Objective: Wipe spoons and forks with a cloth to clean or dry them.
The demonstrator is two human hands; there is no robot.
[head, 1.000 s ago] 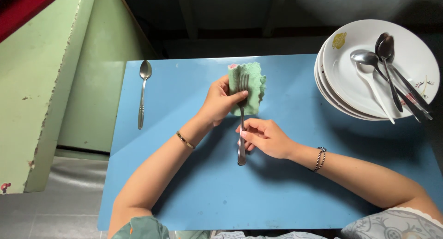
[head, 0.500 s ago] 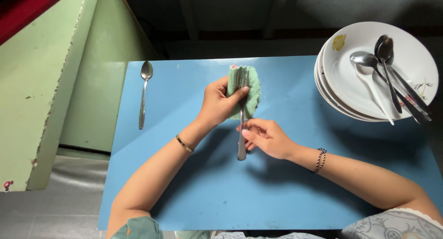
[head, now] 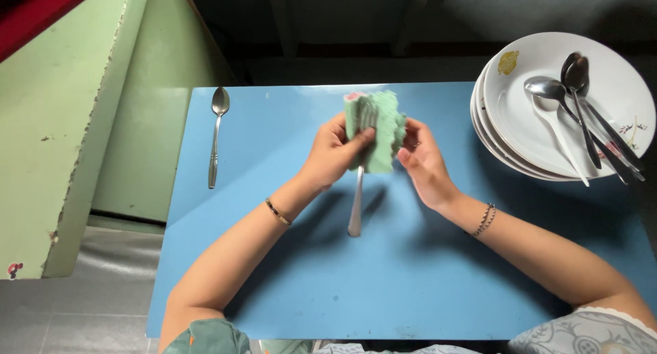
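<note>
Steel fork [head: 356, 207] hangs vertical, handle toward the person, head cloth-wrapped [head: 376, 125].

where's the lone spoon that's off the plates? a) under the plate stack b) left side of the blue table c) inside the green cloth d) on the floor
b: the single spoon lies flat near the left edge of the blue table, apart from both hands and the plates.
</note>
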